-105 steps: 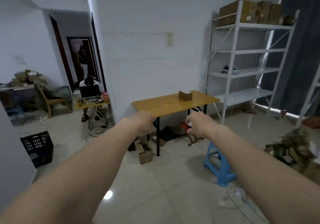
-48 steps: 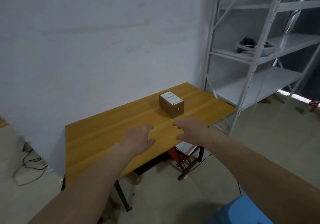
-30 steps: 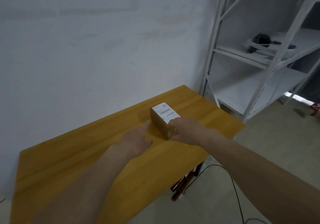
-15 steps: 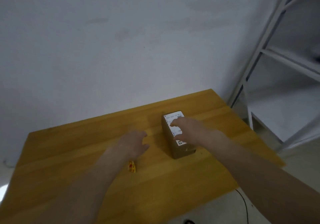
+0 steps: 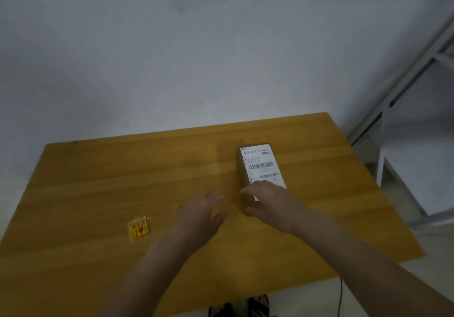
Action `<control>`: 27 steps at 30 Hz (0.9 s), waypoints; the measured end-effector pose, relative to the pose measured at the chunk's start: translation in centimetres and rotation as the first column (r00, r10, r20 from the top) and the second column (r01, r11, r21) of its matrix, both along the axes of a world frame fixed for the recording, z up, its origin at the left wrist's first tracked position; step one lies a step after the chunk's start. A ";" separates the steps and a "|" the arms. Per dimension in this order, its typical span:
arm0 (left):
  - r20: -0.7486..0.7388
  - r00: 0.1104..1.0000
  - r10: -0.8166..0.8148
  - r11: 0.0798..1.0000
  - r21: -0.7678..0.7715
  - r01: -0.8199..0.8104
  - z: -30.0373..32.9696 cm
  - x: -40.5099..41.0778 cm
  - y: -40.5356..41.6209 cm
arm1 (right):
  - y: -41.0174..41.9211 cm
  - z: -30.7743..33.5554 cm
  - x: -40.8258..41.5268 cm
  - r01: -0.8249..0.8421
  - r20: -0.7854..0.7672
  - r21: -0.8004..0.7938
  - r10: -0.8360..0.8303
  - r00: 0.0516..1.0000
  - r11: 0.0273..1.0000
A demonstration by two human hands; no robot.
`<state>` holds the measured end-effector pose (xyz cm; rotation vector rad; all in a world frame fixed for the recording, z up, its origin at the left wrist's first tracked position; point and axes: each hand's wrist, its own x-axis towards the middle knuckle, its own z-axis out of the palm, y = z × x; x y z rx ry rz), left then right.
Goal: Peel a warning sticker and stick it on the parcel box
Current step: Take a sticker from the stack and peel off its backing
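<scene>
A small brown parcel box with a white barcode label on top lies right of centre on the wooden table. My right hand lies over the box's near end, with fingers on its top and left side and the thumb at its near face. My left hand hovers just left of the box with fingers apart and nothing in it. A small stack of yellow and red warning stickers lies flat on the table, left of my left hand.
A white wall stands right behind the table. A white metal shelf rack stands at the right, close to the table's right edge. A black cable hangs below the front edge.
I have walked up to the table and now look down on it. My right hand slid from the box's middle to its near end. The left hand stays beside the box.
</scene>
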<state>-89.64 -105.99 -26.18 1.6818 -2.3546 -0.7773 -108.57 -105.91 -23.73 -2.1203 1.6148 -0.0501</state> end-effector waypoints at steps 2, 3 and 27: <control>-0.042 0.998 0.039 0.999 0.036 -0.037 -1.4 -0.3 1.1 | 0.7 -1.4 0.1 -0.045 0.019 0.007 0.045 0.999 0.999; -0.045 0.998 0.047 0.997 0.057 -0.045 -2.2 -0.3 1.5 | 0.9 -2.0 0.1 -0.063 0.023 0.015 0.063 0.998 0.998; 0.092 0.954 0.284 0.903 -0.361 -0.234 -18.9 -4.8 3.6 | -0.4 -19.3 -3.9 -0.467 -0.237 -0.333 0.407 0.882 0.819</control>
